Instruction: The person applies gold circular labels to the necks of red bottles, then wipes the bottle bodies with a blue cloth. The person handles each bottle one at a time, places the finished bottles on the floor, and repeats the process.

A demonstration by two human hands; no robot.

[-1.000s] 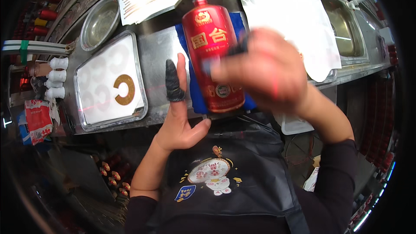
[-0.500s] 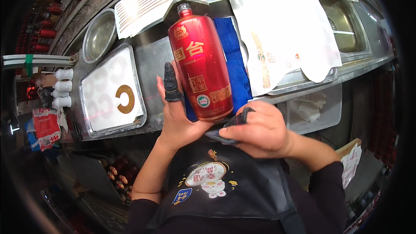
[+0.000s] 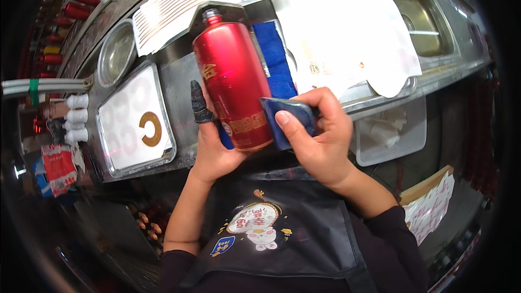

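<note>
A glossy red bottle (image 3: pixel 234 76) with gold print and a dark, uncapped-looking mouth lies tilted, its neck pointing away from me, by a metal rest (image 3: pixel 239 13). My left hand (image 3: pixel 210 149) holds the bottle along its left side and under its base; a black finger cover (image 3: pixel 200 103) is on one finger. In my right hand (image 3: pixel 321 141) is a flat dark blue scraper (image 3: pixel 285 119), pinched between thumb and fingers. One edge of it meets the bottle's lower right side. Beneath and beside the bottle lies a blue cloth (image 3: pixel 275 59).
Left of the bottle is a metal tray (image 3: pixel 172 154) with white backing and a gold C-shaped label (image 3: pixel 151 129). A metal bowl (image 3: pixel 116 51) sits beyond it. White label sheets (image 3: pixel 347 27) spread at right, near a sink (image 3: pixel 423 21). A plastic bin (image 3: pixel 392 133) stands below.
The bottle has turned about its length, its front print swinging left and plain red showing. My right hand has raised the scraper from below the base to the bottle's right side.
</note>
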